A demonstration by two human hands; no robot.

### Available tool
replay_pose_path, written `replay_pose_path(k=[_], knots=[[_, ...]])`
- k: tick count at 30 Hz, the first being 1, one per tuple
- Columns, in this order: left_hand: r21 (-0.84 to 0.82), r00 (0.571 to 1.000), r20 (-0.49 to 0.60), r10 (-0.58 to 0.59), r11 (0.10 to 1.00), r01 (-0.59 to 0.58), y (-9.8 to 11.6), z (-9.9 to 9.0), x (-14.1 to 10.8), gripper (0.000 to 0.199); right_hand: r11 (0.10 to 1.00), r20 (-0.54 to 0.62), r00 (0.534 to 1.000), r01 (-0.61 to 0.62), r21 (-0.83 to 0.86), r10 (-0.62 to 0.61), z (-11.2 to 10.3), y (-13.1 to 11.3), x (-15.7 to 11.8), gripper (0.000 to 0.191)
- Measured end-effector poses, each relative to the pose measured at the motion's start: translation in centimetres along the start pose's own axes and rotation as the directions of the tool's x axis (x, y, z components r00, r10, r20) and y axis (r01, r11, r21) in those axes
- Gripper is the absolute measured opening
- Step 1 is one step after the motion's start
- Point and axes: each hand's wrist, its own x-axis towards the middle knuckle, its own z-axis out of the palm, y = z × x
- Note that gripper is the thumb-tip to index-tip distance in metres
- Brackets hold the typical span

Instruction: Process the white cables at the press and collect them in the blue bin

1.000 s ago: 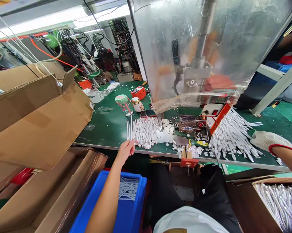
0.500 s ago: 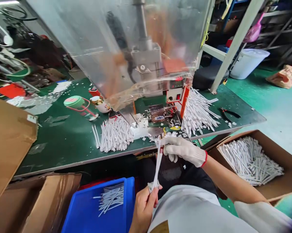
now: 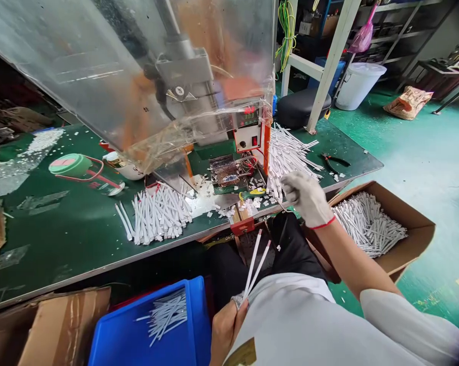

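White strips [image 3: 252, 267] are being pinched by the bare left hand [image 3: 226, 330] just beside the blue bin [image 3: 199, 325], while the curled gloved right hand [image 3: 305, 198], its grip unclear, is being held over the bench edge [image 3: 99, 272].

The gloved right hand [image 3: 304, 198] no longer pinches the white strips [image 3: 253, 262] and now reaches out over the pile [image 3: 284, 160] on the bench [image 3: 351, 152]. The strips now fan apart in a V above the bare left hand [image 3: 227, 330], which has dropped well below the bench edge. The view has swung further right, bringing the white bucket [image 3: 357, 84] nearer the middle.
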Motion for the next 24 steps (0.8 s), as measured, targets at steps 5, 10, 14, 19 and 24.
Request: replay_pose_path(k=[5,10,14,19,24], knots=[[-0.160,0.995,0.046,-0.083,0.983,0.089,0.1,0.2,-0.7,0.039,0.953,0.175,0.981,-0.031,-0.303,0.087,-2.1,0.0,-0.6,0.045],[-0.243,0.991,0.082,-0.110,0.962,0.127,0.4,0.0,-0.1,0.035,0.787,0.479,0.745,-0.100,-0.608,0.465,-2.4,2.4,-3.5,0.032],[-0.242,0.972,0.180,-0.150,0.951,0.191,-0.1,0.2,0.3,0.039,0.840,0.649,0.567,-0.160,-0.518,0.508,-1.3,4.4,-4.8,0.062],[-0.293,0.909,0.366,-0.197,0.903,0.314,-1.4,1.0,0.6,0.049,0.914,0.680,0.613,-0.308,-0.264,0.403,0.6,5.7,-5.2,0.050],[-0.292,0.856,0.474,-0.208,0.880,0.375,-1.9,0.8,0.9,0.051,0.934,0.554,0.755,-0.234,-0.271,0.350,1.5,5.7,-4.8,0.042]])
